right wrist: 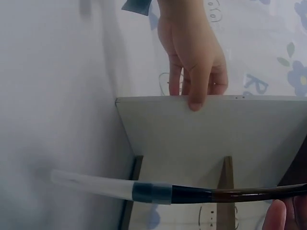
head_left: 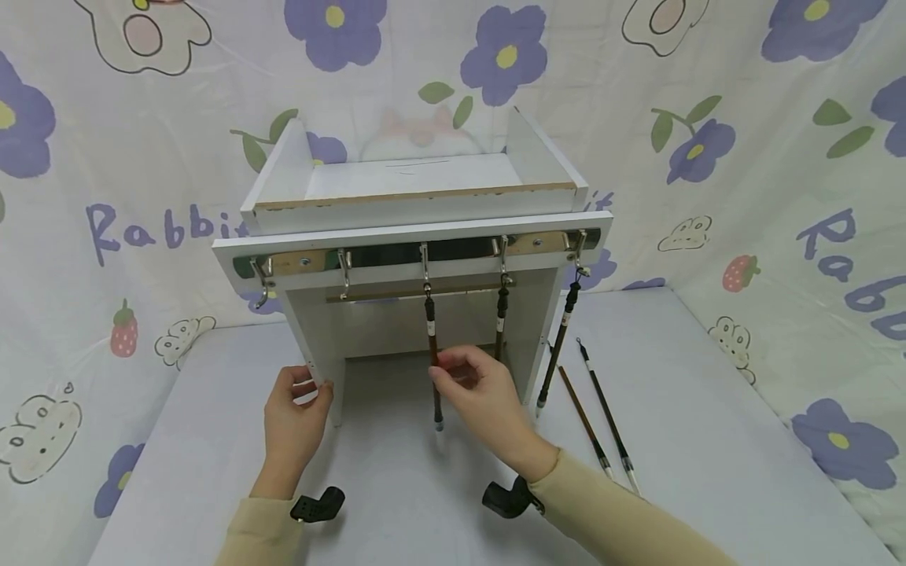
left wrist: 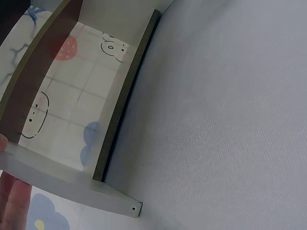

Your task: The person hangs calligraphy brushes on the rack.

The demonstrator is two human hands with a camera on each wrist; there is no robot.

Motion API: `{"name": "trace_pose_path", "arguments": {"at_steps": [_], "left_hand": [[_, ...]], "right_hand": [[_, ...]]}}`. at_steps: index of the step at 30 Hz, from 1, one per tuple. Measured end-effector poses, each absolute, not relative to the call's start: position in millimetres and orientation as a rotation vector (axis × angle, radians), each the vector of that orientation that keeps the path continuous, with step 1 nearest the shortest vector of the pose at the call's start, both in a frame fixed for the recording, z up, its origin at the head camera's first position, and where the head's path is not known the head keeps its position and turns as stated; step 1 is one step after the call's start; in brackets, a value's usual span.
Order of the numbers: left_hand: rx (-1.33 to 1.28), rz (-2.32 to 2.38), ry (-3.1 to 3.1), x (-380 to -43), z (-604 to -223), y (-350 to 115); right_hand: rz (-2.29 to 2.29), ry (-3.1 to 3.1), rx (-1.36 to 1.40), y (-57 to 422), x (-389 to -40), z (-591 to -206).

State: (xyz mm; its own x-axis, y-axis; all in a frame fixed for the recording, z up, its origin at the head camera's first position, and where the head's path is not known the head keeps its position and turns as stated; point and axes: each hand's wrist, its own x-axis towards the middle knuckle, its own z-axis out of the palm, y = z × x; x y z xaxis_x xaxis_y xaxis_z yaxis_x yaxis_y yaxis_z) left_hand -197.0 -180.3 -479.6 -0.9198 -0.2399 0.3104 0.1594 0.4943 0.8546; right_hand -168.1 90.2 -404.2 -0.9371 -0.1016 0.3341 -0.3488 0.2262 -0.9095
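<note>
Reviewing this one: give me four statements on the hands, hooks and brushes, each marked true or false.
1. The right hand pinches the hanging brush below the middle hook. True.
2. Both hands hold brushes. False: the left hand grips the white side panel.
3. A brown brush and a dark brush lie on the table. True.
4. Every hook has a brush on it. False: the leftmost hook and its neighbour are bare.
</note>
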Motion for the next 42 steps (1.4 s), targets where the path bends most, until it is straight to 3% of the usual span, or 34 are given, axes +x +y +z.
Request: {"name": "trace_pose_path", "arguments": {"at_steps": [20,30,42], "left_hand": [[0.055,-1.392,-2.363,-197,-480,-181],[0.065,-1.397,-2.355,-197,-481,-181],[0.082,-1.415,-2.358,-199,-483,-181]], "right_hand": [[1.774,-2.277,0.427,87,-174,-408],[1.757,-2.280,0.412,85,-157,-382],[1.649,-2.269,0.651,129,-159,-394]]}}
